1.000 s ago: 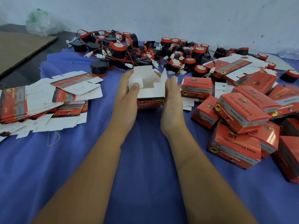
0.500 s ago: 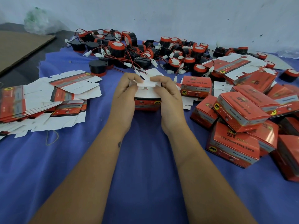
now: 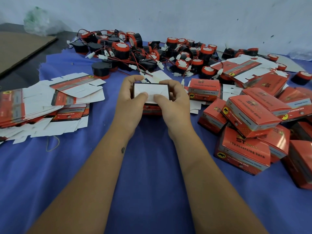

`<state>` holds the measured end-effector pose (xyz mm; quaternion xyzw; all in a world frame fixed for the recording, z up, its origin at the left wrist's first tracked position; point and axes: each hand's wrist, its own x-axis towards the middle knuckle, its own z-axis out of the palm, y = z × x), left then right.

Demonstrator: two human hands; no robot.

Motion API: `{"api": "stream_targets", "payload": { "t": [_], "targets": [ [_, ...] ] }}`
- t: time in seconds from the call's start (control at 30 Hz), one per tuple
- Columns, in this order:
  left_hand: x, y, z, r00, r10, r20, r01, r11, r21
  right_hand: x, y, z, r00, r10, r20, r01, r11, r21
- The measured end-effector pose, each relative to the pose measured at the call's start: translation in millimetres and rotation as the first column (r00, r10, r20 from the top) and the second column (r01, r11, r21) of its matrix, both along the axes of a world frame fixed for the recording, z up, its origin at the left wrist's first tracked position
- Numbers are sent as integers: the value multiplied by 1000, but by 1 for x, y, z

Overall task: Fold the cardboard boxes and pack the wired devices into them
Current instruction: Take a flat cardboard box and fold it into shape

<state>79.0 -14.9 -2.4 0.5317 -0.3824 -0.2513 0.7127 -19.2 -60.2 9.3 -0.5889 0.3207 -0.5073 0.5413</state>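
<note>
Dozens of flat box blanks lie fanned in a loose stack at the left of the frame on the blue cloth, and we judge the first risk there: the sheets overlap so untidily that reaching for one could drag several along or slide them off the pile.

At the centre of the frame we hold the half-folded box, standing on the cloth with its white flaps turned in on top. Our left hand grips its left side, fingers curled behind and thumb pressing the flaps from the near edge; our right hand grips the right side the same way, its thumb almost touching the other. From here the flaps could spring back up if either thumb lifts before the tabs lock, and too hard a press could crease the thin card or buckle a wall. We cannot tell whether the flaps are fully tucked.

Just beyond the box, across the upper middle of the frame, the wired devices lie in a tangled heap, red leads crossing one another. Picking one may pull neighbours with it, and a trailing connector could snag on the box rim.

At the right of the frame the packed boxes are piled at angles, near our right forearm; a careless sweep could topple them.
</note>
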Motion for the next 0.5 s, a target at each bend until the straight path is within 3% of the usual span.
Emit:
{"api": "stream_targets", "payload": {
  "t": [0.13, 0.23, 0.3, 0.4, 0.5],
  "targets": [
    [2, -1, 0, 998, 0, -62, 1, 1000, 22, 2, 3, -2, 999, -39, -12, 39, 999, 19],
    [-1, 1, 0, 987, -35, -155, 42, 998, 43, 4, 6, -4, 978, -108, -179, 100, 994, -51],
    [-1, 1, 0, 991, -26, -135, 31, 999, 40, 4, 9, -2, 970, -77, -229, 75, 997, -18],
    [-1, 2, 2, 1000, -11, -29, 11, 1000, 2, 2, 13, 8, 997, -8, -81, 18, 992, 124],
    [0, 0, 3, 998, 32, 53, -33, 999, 13, 0, 10, 7, 997, -56, 50, 48, 986, 159]
  ]
}}
